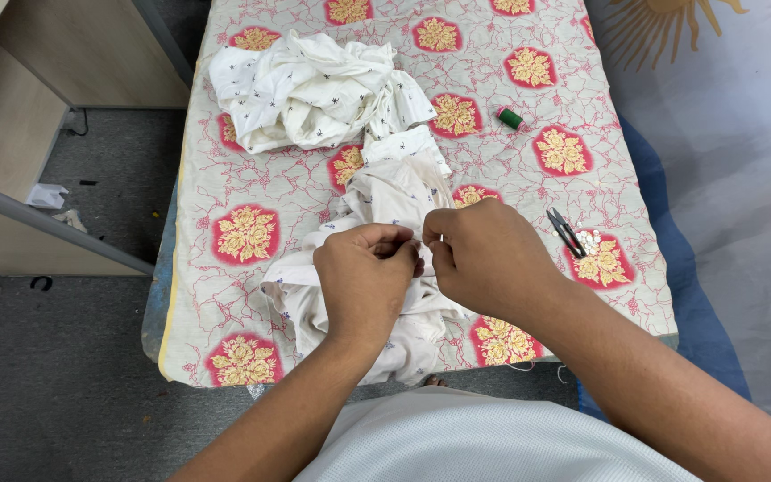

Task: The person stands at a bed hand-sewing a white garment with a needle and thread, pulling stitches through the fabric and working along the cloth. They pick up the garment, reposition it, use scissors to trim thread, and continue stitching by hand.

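My left hand (pixel 365 278) and right hand (pixel 484 254) meet over the white garment (pixel 385 201) at the near edge of the table (pixel 296 192). The left hand is curled, fingers folded in on a bunched fold of the cloth, holding it up off the cover. The right hand pinches thumb against forefinger just beside the left fingertips; something small and pale shows at that pinch, too small to name, though from the pose I judge it a needle or a button pressed to the fabric. The two hands touch or nearly touch at the knuckles.

The garment lies crumpled beneath both hands, running away from me toward the table's middle and hanging a little over the near edge. Beyond it, at the far left of the table, sits a second heap of white cloth with small dark specks (pixel 310 89), apart from my hands.

To my right, near the right forearm, a pair of small black thread snips (pixel 566 232) lies beside a little pile of white buttons (pixel 591 241). A green thread spool (pixel 510 118) lies farther off, toward the far right.

The table's floral cover, red medallions on cream, is spread flat under everything.

Step in hand, as I judge it: hand-stitching at one spot on the garment, the left hand steadying the fold while the right works the point. The next move calls for a firm left hold and a short, controlled pull by the right hand, keeping the fold from slipping.
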